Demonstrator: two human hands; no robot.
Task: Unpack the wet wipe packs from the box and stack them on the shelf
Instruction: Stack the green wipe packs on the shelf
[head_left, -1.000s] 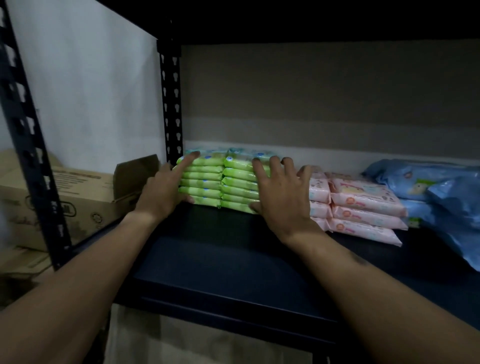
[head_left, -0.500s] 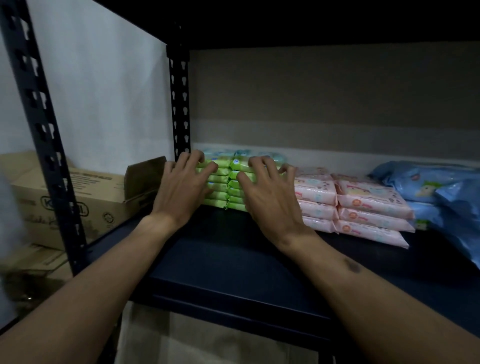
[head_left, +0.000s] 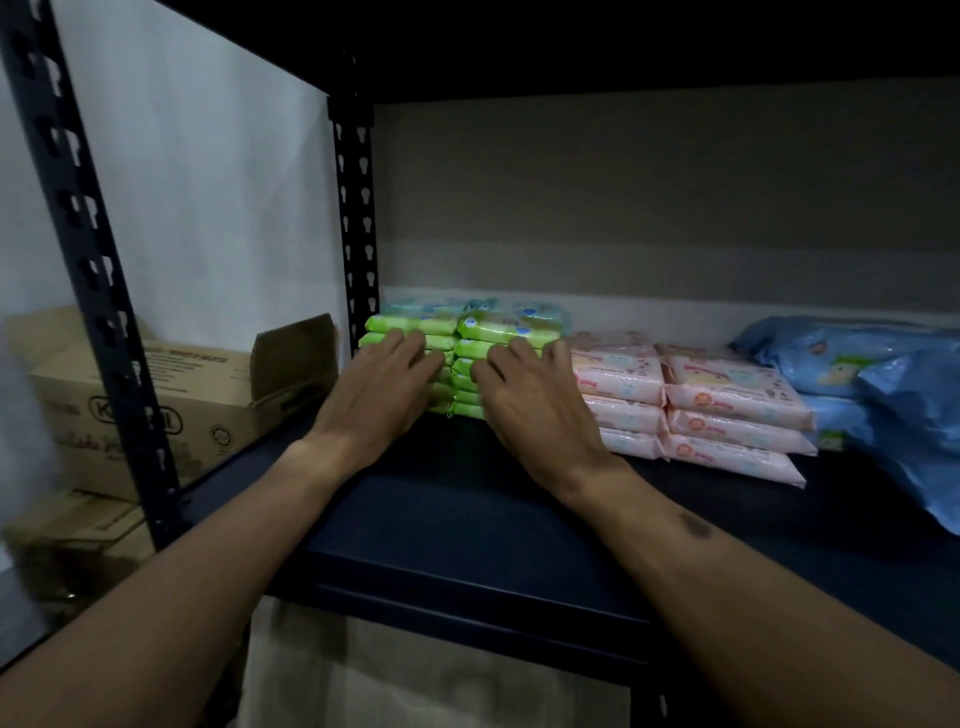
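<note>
Dim storage corner, dark metal shelf (head_left: 467, 525) against a grey wall; green wet wipe packs (head_left: 470, 332) sit in two side-by-side stacks at the back left of the shelf, just beside the rear upright (head_left: 356, 218); pink packs (head_left: 727, 400) stacked touching them on the right, blue packs (head_left: 852, 364) further right; open cardboard box (head_left: 171, 400) outside the frame on the left, contents not visible.

Left hand (head_left: 379, 397) lies flat on the front of the left green stack, right hand (head_left: 530, 410) flat on the right stack; fingers (head_left: 410, 345) extended and slightly spread, pressing on the pack edges, pinching nothing.

Step in hand looks like squaring up the green stacks, placement done for this batch; next move probably calls for letting go without dragging packs forward, then reaching left to the box for more; whether any remain there, cannot tell.
</note>
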